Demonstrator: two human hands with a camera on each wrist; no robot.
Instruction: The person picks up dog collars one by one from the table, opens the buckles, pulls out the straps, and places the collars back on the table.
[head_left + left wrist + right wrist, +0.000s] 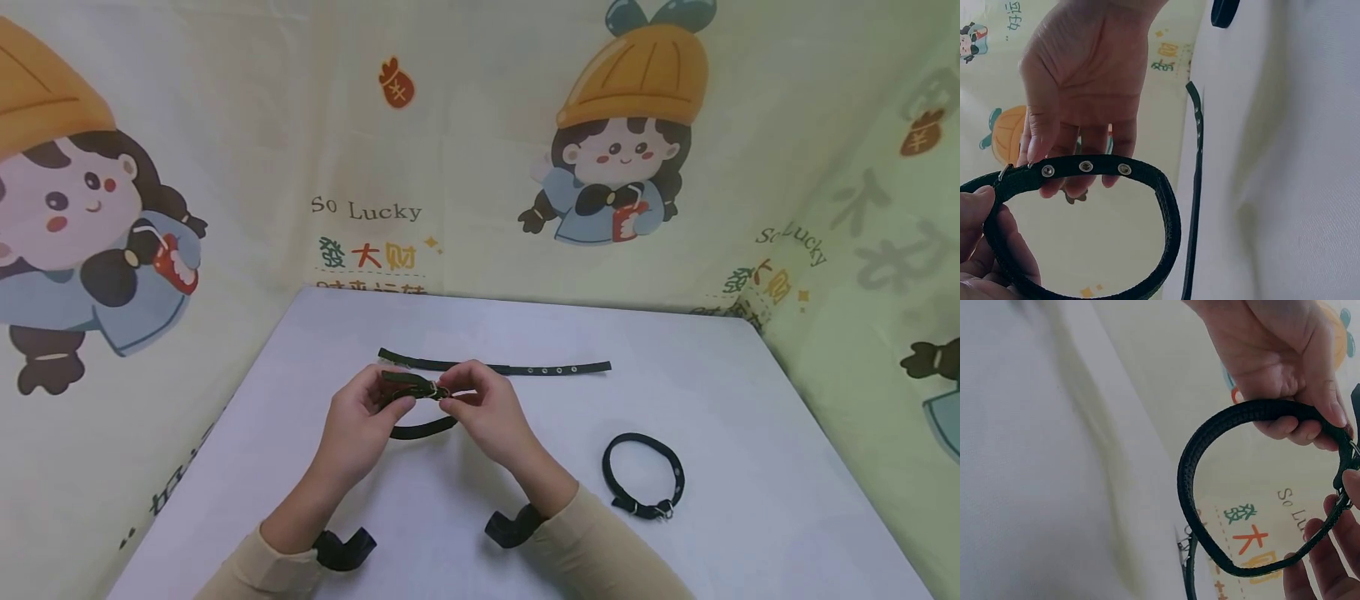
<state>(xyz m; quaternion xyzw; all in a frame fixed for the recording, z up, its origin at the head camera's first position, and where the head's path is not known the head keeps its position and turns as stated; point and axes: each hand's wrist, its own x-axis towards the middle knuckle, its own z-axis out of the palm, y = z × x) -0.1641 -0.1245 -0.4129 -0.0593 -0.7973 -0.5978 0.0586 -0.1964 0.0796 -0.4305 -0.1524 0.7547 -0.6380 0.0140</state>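
Observation:
Both hands hold up a dark buckled collar (423, 431), bent into a loop above the table. My left hand (358, 429) grips it on the left, thumb and fingers on the strap; in the left wrist view its fingers (980, 209) pinch it beside the metal buckle (1005, 173). The right hand (489, 412) pinches the band just right of the buckle, its thumb close to a row of metal eyelets (1085, 167). In the right wrist view, the lower part of the loop (1194, 469) hangs between the two hands.
Behind the hands a similar strap (540, 369) lies stretched out on the white table (750, 400), eyelets toward its right end. A second collar (607, 467), buckled into a ring, lies to the right. A printed cloth (480, 167) hangs behind the table.

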